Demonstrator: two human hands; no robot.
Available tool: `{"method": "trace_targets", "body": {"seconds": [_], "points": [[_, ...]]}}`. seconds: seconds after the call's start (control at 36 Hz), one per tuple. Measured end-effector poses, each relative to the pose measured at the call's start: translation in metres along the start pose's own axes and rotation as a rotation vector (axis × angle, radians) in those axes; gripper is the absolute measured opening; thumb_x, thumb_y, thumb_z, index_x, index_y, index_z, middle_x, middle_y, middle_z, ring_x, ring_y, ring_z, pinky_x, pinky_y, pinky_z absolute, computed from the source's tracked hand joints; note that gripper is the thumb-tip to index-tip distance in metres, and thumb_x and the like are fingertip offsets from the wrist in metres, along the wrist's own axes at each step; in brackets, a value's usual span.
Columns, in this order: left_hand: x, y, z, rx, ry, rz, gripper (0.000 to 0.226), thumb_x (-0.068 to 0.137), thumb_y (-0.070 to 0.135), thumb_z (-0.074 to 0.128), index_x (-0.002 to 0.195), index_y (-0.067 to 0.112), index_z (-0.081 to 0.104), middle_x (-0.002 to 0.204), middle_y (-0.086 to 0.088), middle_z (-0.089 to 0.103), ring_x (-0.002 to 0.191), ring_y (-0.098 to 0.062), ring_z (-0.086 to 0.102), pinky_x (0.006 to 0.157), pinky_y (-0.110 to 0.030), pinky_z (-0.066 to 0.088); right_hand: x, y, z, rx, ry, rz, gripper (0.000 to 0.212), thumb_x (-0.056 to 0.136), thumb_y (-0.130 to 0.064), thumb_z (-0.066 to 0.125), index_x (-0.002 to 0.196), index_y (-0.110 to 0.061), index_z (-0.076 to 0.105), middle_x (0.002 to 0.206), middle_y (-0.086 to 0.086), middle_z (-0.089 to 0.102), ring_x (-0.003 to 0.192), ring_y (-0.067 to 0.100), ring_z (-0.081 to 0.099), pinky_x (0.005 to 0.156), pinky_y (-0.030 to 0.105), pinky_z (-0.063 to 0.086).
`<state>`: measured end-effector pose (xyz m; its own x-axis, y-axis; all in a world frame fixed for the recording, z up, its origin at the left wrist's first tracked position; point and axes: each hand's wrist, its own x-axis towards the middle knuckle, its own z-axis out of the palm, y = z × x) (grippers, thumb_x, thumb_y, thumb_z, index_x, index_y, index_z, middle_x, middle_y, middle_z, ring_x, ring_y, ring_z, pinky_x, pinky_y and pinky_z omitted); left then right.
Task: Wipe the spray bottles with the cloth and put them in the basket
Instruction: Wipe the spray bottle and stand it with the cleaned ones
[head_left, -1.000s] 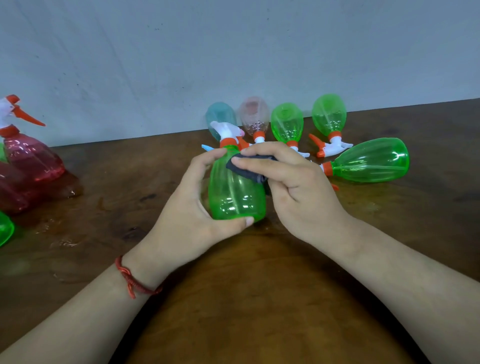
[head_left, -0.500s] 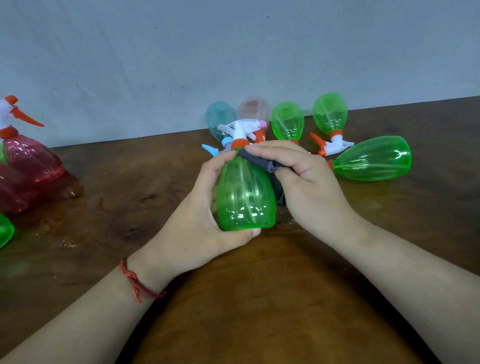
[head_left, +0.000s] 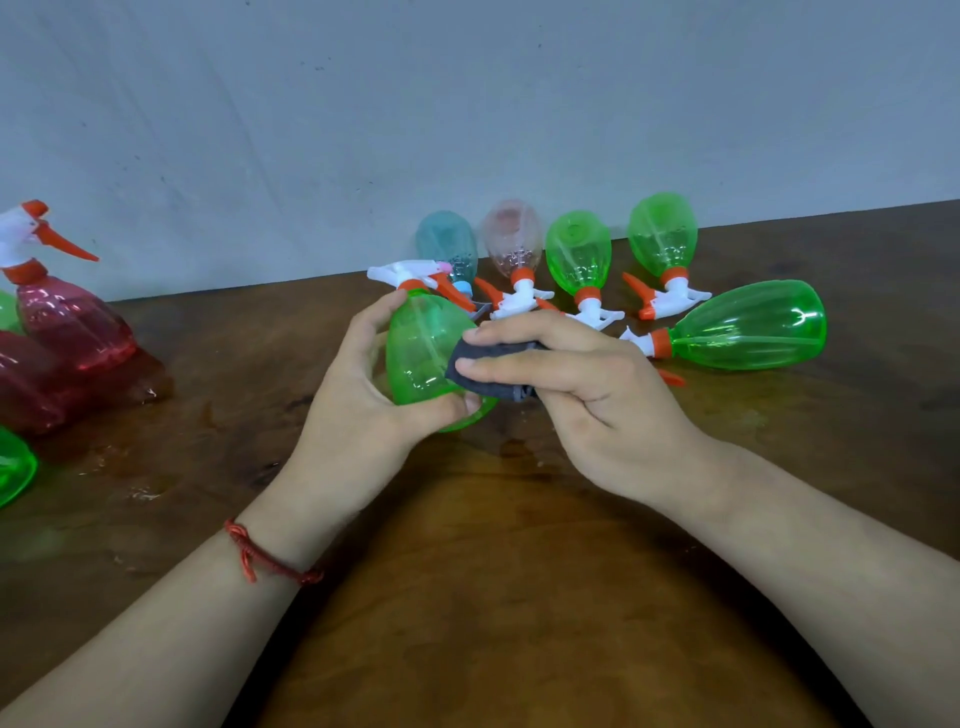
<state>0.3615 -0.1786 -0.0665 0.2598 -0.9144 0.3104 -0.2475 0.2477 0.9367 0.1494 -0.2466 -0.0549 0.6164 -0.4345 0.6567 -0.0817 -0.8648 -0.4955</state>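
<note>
We see the left hand (head_left: 358, 410) curled round a green spray bottle (head_left: 421, 353), with the thumb across its lower belly and the fingertips up by the orange collar. The bottle is held nearly upright over the wooden table (head_left: 519, 597), and we cannot tell whether its base touches the wood. Against the bottle's right flank, the right hand (head_left: 597, 395) pinches a folded dark grey cloth (head_left: 488, 369) between thumb and forefinger, pressing it to the plastic.

Just beyond the grip, more bottles lie on their sides with their trigger heads toward us: a teal spray bottle (head_left: 448, 244), a pale pink spray bottle (head_left: 511, 236), a middle green bottle (head_left: 579, 254) and a far green bottle (head_left: 662, 234). Right of the cloth hand lies a larger green bottle (head_left: 748, 325). Well to the left of the holding hand stands a red spray bottle (head_left: 72, 322). A red string bracelet (head_left: 265, 556) circles the left wrist.
</note>
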Motion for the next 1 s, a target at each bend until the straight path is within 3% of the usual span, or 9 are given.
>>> {"method": "trace_targets", "body": {"seconds": [0.08,0.31,0.39,0.44,0.53,0.61,0.67,0.75,1.0], "points": [[0.001,-0.002,0.0,0.02,0.003,-0.012,0.099,0.061,0.031,0.101,0.147,0.041,0.052,0.139,0.006,0.069,0.127,-0.022,0.07,0.105,-0.056,0.057,0.001,0.001,0.001,0.006,-0.004,0.001,0.045,0.104,0.014,0.045,0.128,-0.009,0.075,0.139,0.006,0.065,0.133,0.018,0.06,0.111,0.032,0.048],[-0.013,0.002,0.012,0.14,-0.135,0.102,0.106,0.071,0.016,0.101,0.157,0.032,0.042,0.15,0.005,0.059,0.139,-0.022,0.06,0.113,-0.051,0.052,0.007,0.006,0.002,0.055,0.15,0.165,0.059,0.095,0.019,0.043,0.131,-0.016,0.074,0.139,-0.005,0.066,0.136,0.009,0.056,0.116,0.023,0.041],[-0.018,0.008,0.014,0.144,-0.201,0.133,0.106,0.072,0.006,0.098,0.158,0.027,0.041,0.149,0.013,0.058,0.138,-0.015,0.06,0.11,-0.036,0.054,0.01,0.006,0.0,0.129,0.194,0.242,0.058,0.095,0.019,0.043,0.129,-0.017,0.075,0.132,-0.013,0.068,0.131,0.001,0.058,0.112,0.016,0.04],[-0.021,0.013,0.015,0.145,-0.231,0.168,0.104,0.071,0.003,0.095,0.157,0.024,0.04,0.146,0.019,0.058,0.137,-0.008,0.06,0.106,-0.021,0.052,0.013,0.004,-0.003,0.271,0.215,0.332,0.056,0.096,0.02,0.043,0.127,-0.014,0.075,0.128,-0.004,0.071,0.123,0.0,0.062,0.106,0.013,0.043],[-0.022,0.016,0.013,0.124,-0.266,0.193,0.105,0.072,0.009,0.094,0.159,0.023,0.037,0.153,0.015,0.052,0.141,-0.011,0.057,0.109,-0.023,0.051,0.017,0.002,-0.008,0.464,0.244,0.417,0.054,0.097,0.02,0.043,0.124,-0.012,0.077,0.128,0.002,0.074,0.123,0.004,0.066,0.108,0.017,0.046],[-0.018,0.016,0.012,0.229,-0.324,0.212,0.112,0.073,0.017,0.095,0.163,0.024,0.029,0.153,0.037,0.043,0.146,0.0,0.049,0.113,-0.017,0.045,0.018,0.002,-0.01,0.465,0.278,0.409,0.055,0.093,0.022,0.043,0.116,-0.014,0.078,0.125,-0.003,0.075,0.123,0.005,0.066,0.109,0.02,0.047],[-0.016,0.015,0.011,0.288,-0.34,0.217,0.115,0.074,0.024,0.096,0.165,0.026,0.026,0.154,0.04,0.04,0.147,-0.001,0.048,0.117,-0.023,0.045,0.016,0.004,-0.009,0.401,0.271,0.396,0.056,0.093,0.022,0.044,0.115,-0.016,0.079,0.124,-0.004,0.075,0.124,0.004,0.065,0.109,0.019,0.046],[-0.017,0.012,0.013,0.303,-0.304,0.229,0.114,0.074,0.028,0.097,0.165,0.029,0.029,0.159,0.024,0.043,0.149,-0.012,0.049,0.12,-0.041,0.046,0.013,0.004,-0.005,0.316,0.252,0.36,0.053,0.095,0.022,0.045,0.119,-0.012,0.078,0.126,-0.003,0.072,0.122,0.002,0.064,0.107,0.016,0.045],[-0.01,0.003,0.009,0.098,-0.076,0.109,0.108,0.072,0.024,0.098,0.161,0.029,0.038,0.153,0.006,0.059,0.14,-0.017,0.06,0.117,-0.052,0.049,0.004,0.001,0.002,0.027,0.147,0.105,0.051,0.097,0.017,0.047,0.128,-0.011,0.075,0.137,0.001,0.068,0.131,0.013,0.061,0.113,0.031,0.047]]}}
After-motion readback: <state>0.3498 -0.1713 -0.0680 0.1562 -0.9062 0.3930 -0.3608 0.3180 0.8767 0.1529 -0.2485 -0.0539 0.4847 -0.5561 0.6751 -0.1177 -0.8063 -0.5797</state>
